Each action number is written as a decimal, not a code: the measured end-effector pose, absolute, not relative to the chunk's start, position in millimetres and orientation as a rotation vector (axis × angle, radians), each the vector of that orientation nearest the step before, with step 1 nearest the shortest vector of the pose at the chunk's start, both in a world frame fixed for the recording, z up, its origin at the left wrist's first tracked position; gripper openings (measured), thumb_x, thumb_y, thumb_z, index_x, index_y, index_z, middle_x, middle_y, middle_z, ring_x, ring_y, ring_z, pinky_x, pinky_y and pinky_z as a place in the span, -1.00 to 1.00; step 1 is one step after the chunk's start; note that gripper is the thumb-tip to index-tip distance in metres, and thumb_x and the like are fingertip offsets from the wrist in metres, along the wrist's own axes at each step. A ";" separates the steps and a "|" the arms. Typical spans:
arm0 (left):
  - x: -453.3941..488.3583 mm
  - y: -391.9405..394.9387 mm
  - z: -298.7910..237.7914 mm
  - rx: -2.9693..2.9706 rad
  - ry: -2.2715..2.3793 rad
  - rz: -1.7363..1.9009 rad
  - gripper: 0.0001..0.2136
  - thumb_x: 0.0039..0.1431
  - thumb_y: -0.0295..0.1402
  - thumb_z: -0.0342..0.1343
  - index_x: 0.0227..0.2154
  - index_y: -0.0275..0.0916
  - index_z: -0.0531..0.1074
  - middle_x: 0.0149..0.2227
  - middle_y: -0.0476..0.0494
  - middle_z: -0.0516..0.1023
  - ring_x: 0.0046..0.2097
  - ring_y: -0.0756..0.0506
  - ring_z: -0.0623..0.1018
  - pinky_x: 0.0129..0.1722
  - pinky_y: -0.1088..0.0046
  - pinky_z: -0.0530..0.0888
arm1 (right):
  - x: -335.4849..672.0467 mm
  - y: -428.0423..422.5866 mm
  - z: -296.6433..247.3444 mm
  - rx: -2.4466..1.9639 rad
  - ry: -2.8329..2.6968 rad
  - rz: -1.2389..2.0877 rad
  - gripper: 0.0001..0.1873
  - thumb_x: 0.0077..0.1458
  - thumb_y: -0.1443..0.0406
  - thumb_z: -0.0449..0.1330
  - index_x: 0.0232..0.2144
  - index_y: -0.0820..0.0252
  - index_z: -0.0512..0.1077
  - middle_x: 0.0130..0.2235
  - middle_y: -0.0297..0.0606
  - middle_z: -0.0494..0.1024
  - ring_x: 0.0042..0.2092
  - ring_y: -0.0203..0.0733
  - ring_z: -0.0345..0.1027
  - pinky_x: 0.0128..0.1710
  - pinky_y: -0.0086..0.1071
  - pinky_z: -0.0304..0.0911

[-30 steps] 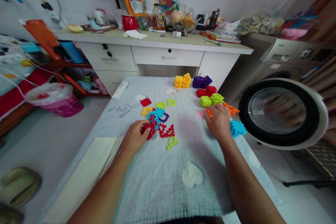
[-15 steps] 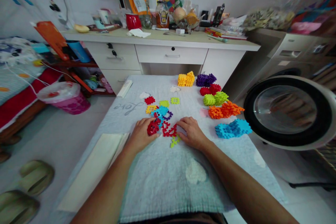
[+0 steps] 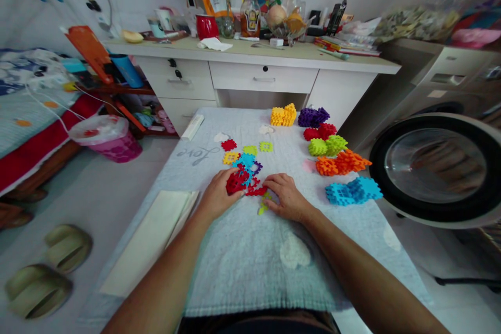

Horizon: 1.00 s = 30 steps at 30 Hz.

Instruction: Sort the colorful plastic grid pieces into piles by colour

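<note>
My left hand [image 3: 217, 197] is closed on a red toothed plastic piece [image 3: 236, 182] at the near edge of a loose pile of flat interlocking pieces [image 3: 247, 164]. My right hand [image 3: 287, 197] lies beside it, fingertips pinching another red piece [image 3: 257, 190], with a yellow-green piece [image 3: 263, 205] just under it. Both hands rest on a pale blue towel [image 3: 250, 255] that covers the table. To the right stand built blocks: blue [image 3: 353, 191], orange [image 3: 342, 163], green [image 3: 327, 145], red [image 3: 319, 131], purple [image 3: 312, 116] and yellow [image 3: 283, 115].
A cream flat box [image 3: 151, 237] lies at the towel's left edge. A cluttered white desk [image 3: 250, 70] stands behind, a washing machine door [image 3: 438, 167] hangs open at right, a pink bin [image 3: 105, 138] and slippers [image 3: 47, 266] are on the floor at left.
My right hand came back from the orange and blue blocks at the right to the red pieces in the middle. My left hand stayed on its red piece and lifted it slightly.
</note>
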State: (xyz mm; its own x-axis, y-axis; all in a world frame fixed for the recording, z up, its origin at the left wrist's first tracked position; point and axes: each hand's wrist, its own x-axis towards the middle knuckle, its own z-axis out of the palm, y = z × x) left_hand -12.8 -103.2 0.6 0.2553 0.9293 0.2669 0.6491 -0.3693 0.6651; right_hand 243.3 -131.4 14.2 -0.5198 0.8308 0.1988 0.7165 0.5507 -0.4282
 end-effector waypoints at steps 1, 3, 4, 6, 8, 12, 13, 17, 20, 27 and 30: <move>-12.2 -103.4 0.7 2.101 1.428 0.901 -0.44 0.00 -0.31 0.30 0.10 -0.16 0.34 0.08 -0.20 0.48 0.11 -0.20 0.49 0.15 0.15 0.42 | 244.1 -130.3 13.9 -1.266 -2.398 0.414 -0.60 0.20 0.15 0.20 0.02 0.24 0.47 0.05 -0.03 0.48 0.05 0.02 0.25 0.07 -0.08 0.12; -11.5 -103.5 1.2 2.082 1.425 0.914 -0.44 0.00 -0.31 0.29 0.11 -0.16 0.33 0.09 -0.20 0.47 0.13 -0.20 0.48 0.17 0.15 0.41 | 246.4 -128.1 13.8 -1.268 -2.376 0.419 -0.71 0.25 0.21 0.15 -0.07 0.22 0.50 -0.03 -0.06 0.50 -0.01 -0.03 0.29 0.03 -0.12 0.15; -11.2 -103.5 1.4 2.073 1.428 0.919 -0.44 0.01 -0.30 0.29 0.11 -0.16 0.33 0.10 -0.20 0.46 0.14 -0.20 0.48 0.17 0.15 0.41 | 247.6 -127.2 14.0 -1.267 -2.366 0.423 -0.75 0.26 0.23 0.13 -0.11 0.21 0.51 -0.06 -0.07 0.51 -0.03 -0.05 0.30 0.01 -0.14 0.15; -10.8 -103.4 1.5 2.061 1.432 0.926 -0.44 0.02 -0.30 0.29 0.12 -0.16 0.32 0.10 -0.20 0.46 0.14 -0.20 0.48 0.18 0.15 0.40 | 249.3 -126.3 14.4 -1.264 -2.349 0.423 -0.78 0.28 0.27 0.10 -0.17 0.20 0.52 -0.11 -0.10 0.51 -0.06 -0.07 0.31 -0.02 -0.16 0.16; -10.1 -103.2 0.8 2.061 1.436 0.931 -0.43 0.02 -0.31 0.29 0.12 -0.15 0.31 0.10 -0.20 0.46 0.14 -0.20 0.47 0.18 0.14 0.40 | 249.8 -126.5 14.5 -1.259 -2.341 0.410 -0.79 0.28 0.25 0.12 -0.15 0.20 0.52 -0.11 -0.10 0.51 -0.06 -0.07 0.31 -0.02 -0.16 0.16; -8.6 -102.8 -1.7 2.094 1.472 0.925 -0.40 -0.01 -0.28 0.31 0.13 -0.15 0.31 0.11 -0.22 0.45 0.16 -0.23 0.44 0.19 0.10 0.37 | 247.6 -128.1 13.4 -1.249 -2.367 0.384 -0.74 0.22 0.18 0.23 -0.11 0.21 0.51 -0.07 -0.08 0.50 -0.04 -0.03 0.31 -0.01 -0.15 0.16; -8.4 -102.8 -2.0 2.105 1.489 0.920 -0.39 -0.03 -0.28 0.32 0.13 -0.15 0.31 0.11 -0.22 0.44 0.16 -0.24 0.43 0.19 0.09 0.37 | 246.9 -128.3 13.1 -1.256 -2.369 0.383 -0.75 0.21 0.19 0.24 -0.13 0.20 0.51 -0.07 -0.08 0.50 -0.04 -0.04 0.31 -0.01 -0.16 0.16; -9.5 -103.4 -0.2 2.153 1.550 0.876 -0.41 -0.03 -0.28 0.31 0.10 -0.15 0.34 0.07 -0.22 0.48 0.11 -0.26 0.45 0.15 0.07 0.37 | 245.6 -127.6 11.9 -1.320 -2.335 0.383 -0.82 0.24 0.21 0.22 -0.20 0.21 0.50 -0.15 -0.13 0.52 -0.08 -0.08 0.31 -0.05 -0.21 0.17; -10.7 -103.2 2.0 2.170 1.573 0.816 -0.44 -0.03 -0.30 0.29 0.09 -0.18 0.34 -0.03 -0.20 0.54 0.02 -0.24 0.50 0.09 0.10 0.40 | 247.6 -126.1 11.3 -1.425 -2.250 0.330 -0.81 0.27 0.19 0.18 -0.21 0.20 0.49 -0.20 -0.16 0.52 -0.12 -0.09 0.31 -0.07 -0.22 0.16; -1.9 -100.5 0.6 2.190 1.538 0.853 -0.45 -0.01 -0.33 0.27 0.10 -0.17 0.34 -0.07 -0.18 0.55 -0.05 -0.21 0.52 0.04 0.13 0.42 | 252.8 -122.7 8.7 -1.664 -2.029 0.162 -0.73 0.20 0.27 0.19 -0.06 0.21 0.48 -0.08 -0.04 0.51 -0.03 0.03 0.30 -0.01 -0.12 0.17; 4.6 -100.8 0.1 2.160 1.481 0.902 -0.44 -0.01 -0.32 0.29 0.11 -0.15 0.33 -0.06 -0.17 0.55 -0.04 -0.21 0.52 0.04 0.13 0.42 | 251.7 -123.0 6.9 -1.653 -2.012 0.157 -0.67 0.17 0.30 0.18 0.00 0.20 0.46 -0.02 -0.01 0.48 0.01 0.06 0.27 0.02 -0.08 0.16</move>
State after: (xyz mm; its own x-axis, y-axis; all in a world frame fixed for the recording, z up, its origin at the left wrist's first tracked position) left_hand 4.6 -100.8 0.1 0.2429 0.9235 0.2968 0.6871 -0.3798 0.6193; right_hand 251.7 -123.0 6.9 -0.1143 0.9401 0.3212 0.8791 0.2463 -0.4081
